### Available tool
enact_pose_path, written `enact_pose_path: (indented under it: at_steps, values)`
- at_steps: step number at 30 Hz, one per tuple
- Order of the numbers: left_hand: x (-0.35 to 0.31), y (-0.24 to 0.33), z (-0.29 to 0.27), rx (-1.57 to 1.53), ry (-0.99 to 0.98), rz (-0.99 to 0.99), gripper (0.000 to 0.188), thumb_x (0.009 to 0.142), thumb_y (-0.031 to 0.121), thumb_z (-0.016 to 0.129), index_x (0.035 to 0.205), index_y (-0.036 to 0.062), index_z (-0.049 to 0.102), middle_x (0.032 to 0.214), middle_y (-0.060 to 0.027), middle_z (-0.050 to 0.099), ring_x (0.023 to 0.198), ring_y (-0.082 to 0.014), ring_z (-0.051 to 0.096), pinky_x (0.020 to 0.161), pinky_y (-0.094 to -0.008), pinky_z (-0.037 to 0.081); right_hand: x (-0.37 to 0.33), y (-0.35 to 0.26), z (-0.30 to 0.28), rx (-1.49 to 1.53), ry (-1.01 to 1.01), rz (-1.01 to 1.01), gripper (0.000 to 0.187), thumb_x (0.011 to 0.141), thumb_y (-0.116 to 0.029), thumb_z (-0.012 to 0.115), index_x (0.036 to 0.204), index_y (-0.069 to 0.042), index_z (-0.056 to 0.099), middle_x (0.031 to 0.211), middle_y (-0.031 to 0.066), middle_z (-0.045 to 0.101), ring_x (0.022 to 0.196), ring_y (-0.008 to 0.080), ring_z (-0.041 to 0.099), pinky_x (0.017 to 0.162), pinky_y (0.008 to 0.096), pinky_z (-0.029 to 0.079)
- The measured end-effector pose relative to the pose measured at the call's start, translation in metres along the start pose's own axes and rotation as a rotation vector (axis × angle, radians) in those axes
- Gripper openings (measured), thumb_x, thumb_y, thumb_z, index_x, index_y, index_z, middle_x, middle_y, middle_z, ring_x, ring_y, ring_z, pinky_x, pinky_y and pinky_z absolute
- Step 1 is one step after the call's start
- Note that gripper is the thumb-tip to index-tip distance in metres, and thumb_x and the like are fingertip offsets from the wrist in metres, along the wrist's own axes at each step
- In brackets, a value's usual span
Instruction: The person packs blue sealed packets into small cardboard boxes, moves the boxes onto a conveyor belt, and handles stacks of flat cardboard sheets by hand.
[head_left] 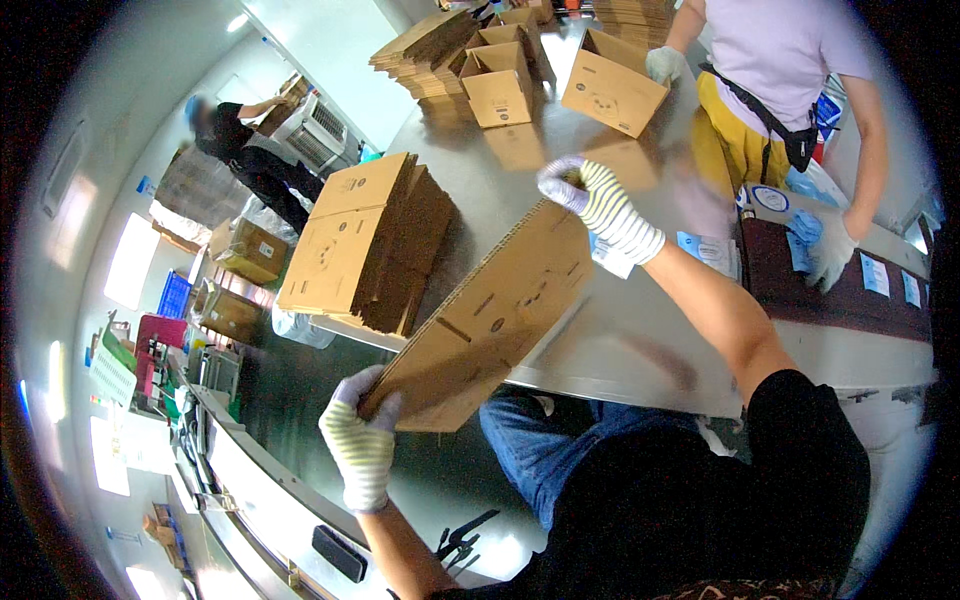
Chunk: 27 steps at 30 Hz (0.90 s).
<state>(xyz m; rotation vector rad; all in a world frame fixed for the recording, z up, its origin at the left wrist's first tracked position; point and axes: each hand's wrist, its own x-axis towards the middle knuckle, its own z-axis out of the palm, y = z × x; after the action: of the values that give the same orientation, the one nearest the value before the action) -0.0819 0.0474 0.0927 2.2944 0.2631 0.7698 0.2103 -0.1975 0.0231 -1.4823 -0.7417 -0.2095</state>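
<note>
Between my hands is a flat, folded cardboard box (pixel 490 320), held tilted over the near edge of the metal table. My left hand (pixel 360 435), in a striped glove, grips its lower left end. At the upper right corner, my right hand (pixel 607 205) closes round the board in a matching striped glove. Left of the held box, a stack of folded cardboard boxes (pixel 345 235) rests on the table. Part of that stack's right side lies behind the held board.
The shiny metal table (pixel 640 330) spreads ahead. Opened boxes (pixel 497 85) and flat stacks (pixel 425 50) stand at its far side. A co-worker (pixel 770 70) at right touches an open box (pixel 615 85) and a dark conveyor belt (pixel 830 270). Another person (pixel 250 150) stands far left.
</note>
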Motion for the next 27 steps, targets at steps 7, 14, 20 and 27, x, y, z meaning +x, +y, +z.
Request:
enact_pose_path:
  at_steps: [7,14,20,27]
  values:
    - [-0.004,-0.082,0.035,-0.534,0.421,-0.303,0.062,0.092,0.027,0.062,0.139,-0.0009,0.033,0.109,-0.008,0.054,0.099,-0.0158,0.05,0.094,-0.0312,0.039,-0.058,-0.038,0.016,0.202,-0.147,0.093,0.022,0.077,-0.022,0.078,0.077,-0.008,0.061,0.069,-0.0036,0.059,0.065,0.0049,0.052,0.06,0.0236,0.044]
    - [0.001,-0.068,0.062,-0.098,0.653,-0.235,0.075,0.088,0.027,0.066,0.145,0.0048,0.022,0.137,-0.0146,0.037,0.12,-0.0246,0.04,0.105,-0.0376,0.032,-0.059,-0.05,0.021,0.094,-0.23,0.208,0.016,0.086,-0.018,0.066,0.087,-0.003,0.069,0.081,0.0029,0.067,0.08,0.011,0.058,0.075,0.027,0.046]
    - [0.01,-0.034,0.055,-0.024,0.48,-0.07,0.047,0.087,0.018,0.062,0.13,0.0063,0.047,0.117,-0.0122,0.041,0.108,-0.0239,0.045,0.095,-0.0385,0.037,-0.057,-0.029,0.012,0.157,-0.059,0.261,0.032,0.09,-0.027,0.06,0.104,0.0,0.066,0.101,0.007,0.068,0.096,0.0171,0.06,0.09,0.031,0.044]
    - [0.021,0.001,0.066,-0.028,-0.147,0.168,0.035,0.072,0.004,0.056,0.105,0.0089,0.062,0.125,-0.0205,0.047,0.117,-0.0406,0.046,0.104,-0.0429,0.034,-0.034,-0.065,0.022,-0.533,-0.4,-0.187,0.056,0.081,-0.027,0.065,0.129,-0.002,0.05,0.117,0.0239,0.06,0.101,0.0366,0.062,0.088,0.0386,0.05]
